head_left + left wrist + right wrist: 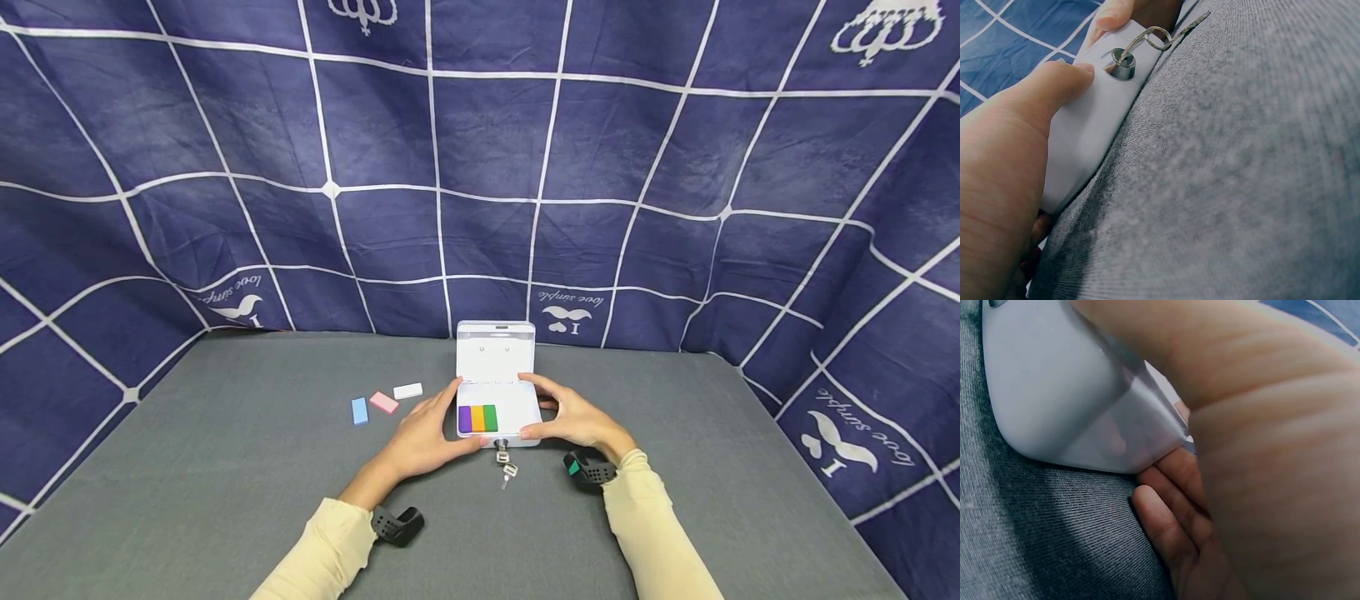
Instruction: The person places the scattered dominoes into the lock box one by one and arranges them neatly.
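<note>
Box (519, 407), white and shallow, sits on the grey counter (262, 442), its lid (495, 354) raised at the back. Purple (465, 419), orange (477, 418) and green (490, 418) blocks stand side by side in its front left. Left hand (429, 435) and right hand (576, 418) each grip one side between thumb and fingers. Keys (510, 472) hang from the front lock (1124, 67). Blue (360, 411), pink (384, 402) and white (408, 391) blocks lie apart, leftward. Work seems about halfway: three blocks in, three left outside, lid open.
</note>
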A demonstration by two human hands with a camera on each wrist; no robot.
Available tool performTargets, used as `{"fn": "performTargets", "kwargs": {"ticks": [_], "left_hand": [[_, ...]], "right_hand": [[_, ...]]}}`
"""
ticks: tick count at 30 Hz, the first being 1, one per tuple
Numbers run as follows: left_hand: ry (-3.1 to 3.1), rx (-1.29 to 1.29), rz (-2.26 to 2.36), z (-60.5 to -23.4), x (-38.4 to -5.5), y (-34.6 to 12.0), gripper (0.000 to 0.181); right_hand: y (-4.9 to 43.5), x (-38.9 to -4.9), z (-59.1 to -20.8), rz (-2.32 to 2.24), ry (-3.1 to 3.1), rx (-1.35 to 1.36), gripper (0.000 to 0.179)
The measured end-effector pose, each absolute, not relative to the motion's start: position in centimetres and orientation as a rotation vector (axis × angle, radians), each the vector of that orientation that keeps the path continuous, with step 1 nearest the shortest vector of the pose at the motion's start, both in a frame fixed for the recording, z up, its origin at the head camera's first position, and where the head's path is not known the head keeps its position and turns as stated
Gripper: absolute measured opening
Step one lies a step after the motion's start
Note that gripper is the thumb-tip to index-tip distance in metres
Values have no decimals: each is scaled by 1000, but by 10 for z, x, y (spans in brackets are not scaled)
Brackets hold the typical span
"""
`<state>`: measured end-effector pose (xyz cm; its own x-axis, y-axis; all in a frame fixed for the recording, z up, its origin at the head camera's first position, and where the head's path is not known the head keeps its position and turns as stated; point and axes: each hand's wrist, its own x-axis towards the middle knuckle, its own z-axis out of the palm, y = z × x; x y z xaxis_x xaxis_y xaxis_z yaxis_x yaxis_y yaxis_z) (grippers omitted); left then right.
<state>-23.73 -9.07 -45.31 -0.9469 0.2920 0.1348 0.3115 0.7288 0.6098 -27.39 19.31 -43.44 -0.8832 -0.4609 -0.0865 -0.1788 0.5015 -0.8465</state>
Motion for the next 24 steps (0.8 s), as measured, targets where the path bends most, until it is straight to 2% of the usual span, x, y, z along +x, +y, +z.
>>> {"fn": "performTargets", "kwargs": {"ticks": [24], "left_hand": [[-2897, -499, -1051, -453, -238, -91, 105]], "right_hand": [[193, -273, -434, -1301, 2469, -537, 94]]}}
